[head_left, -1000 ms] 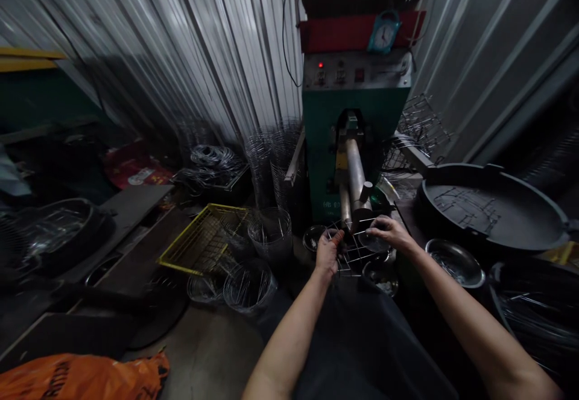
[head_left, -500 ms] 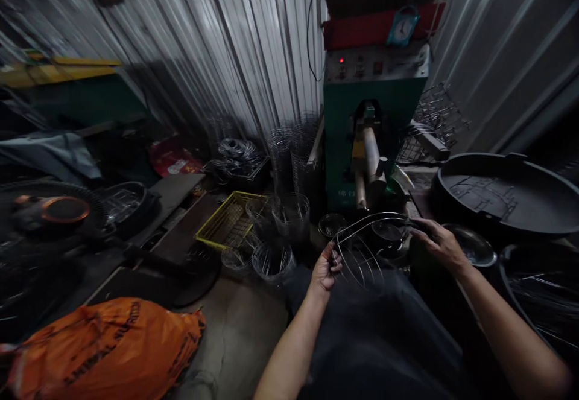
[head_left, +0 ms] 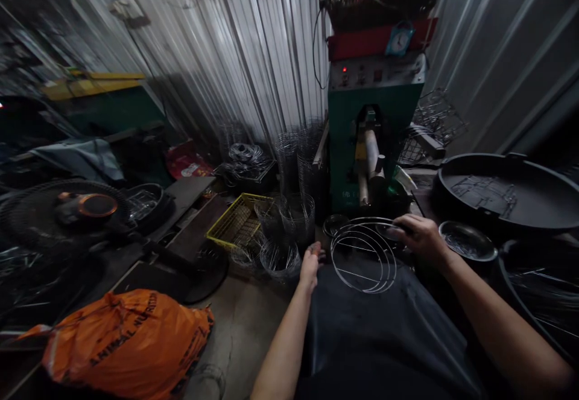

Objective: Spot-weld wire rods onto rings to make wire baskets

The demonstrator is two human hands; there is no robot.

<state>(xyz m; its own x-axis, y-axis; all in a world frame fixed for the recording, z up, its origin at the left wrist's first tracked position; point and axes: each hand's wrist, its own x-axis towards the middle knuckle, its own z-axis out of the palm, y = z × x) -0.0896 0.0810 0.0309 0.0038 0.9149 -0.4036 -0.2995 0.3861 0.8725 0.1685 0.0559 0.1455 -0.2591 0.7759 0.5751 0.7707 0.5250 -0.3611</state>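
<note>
Wire ring frame (head_left: 364, 255) is gripped at one edge by R hand (head_left: 420, 237) only, L hand (head_left: 311, 262) open/empty: frame may be tipped & snagged on nearby wire baskets (head_left: 289, 222).

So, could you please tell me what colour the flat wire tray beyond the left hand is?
Yellow; the wire tray shows best in the head view.

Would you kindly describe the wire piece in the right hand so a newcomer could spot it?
Find the green machine by the corrugated wall. Before it, over the dark lap, the right hand grips a wire frame. Unlike the floor-standing wire baskets to its left, it is held up, rings facing the camera.
</note>
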